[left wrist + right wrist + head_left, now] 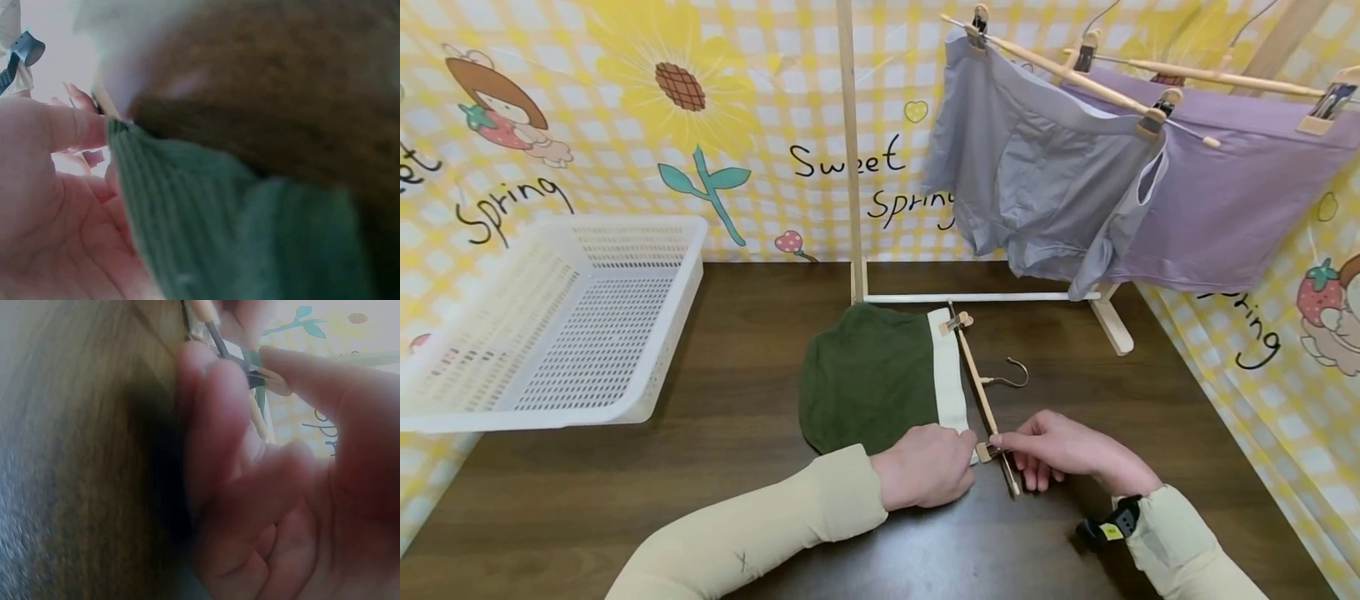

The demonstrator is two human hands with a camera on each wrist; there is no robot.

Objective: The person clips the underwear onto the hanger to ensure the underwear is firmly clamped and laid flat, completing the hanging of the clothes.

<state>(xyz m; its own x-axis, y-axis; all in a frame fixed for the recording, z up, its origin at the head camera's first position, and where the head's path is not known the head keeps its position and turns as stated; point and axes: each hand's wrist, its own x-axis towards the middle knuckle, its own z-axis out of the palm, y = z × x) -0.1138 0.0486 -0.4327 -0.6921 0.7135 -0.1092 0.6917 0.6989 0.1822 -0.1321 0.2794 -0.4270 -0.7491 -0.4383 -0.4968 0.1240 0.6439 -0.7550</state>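
Dark green underpants (872, 375) with a white waistband (950, 379) lie flat on the table. Along the waistband runs a wooden clip hanger (977, 379), its metal hook pointing right. The hanger's far clip (957, 322) bites the waistband's upper end. My left hand (925, 467) pinches the near end of the waistband, and green ribbed cloth (181, 212) hangs from its thumb in the left wrist view. Just right of it, my right hand (1060, 450) pinches the near clip (987, 452) between thumb and fingers; the clip's handle (275, 382) shows beside the thumb in the right wrist view.
A white perforated basket (658, 367) stands at the left. Behind the hanger rises a wooden rack (852, 167) with a white crossbar (970, 297). Grey boxer briefs (1045, 167) and a purple garment (1217, 183) hang from clip hangers at upper right.
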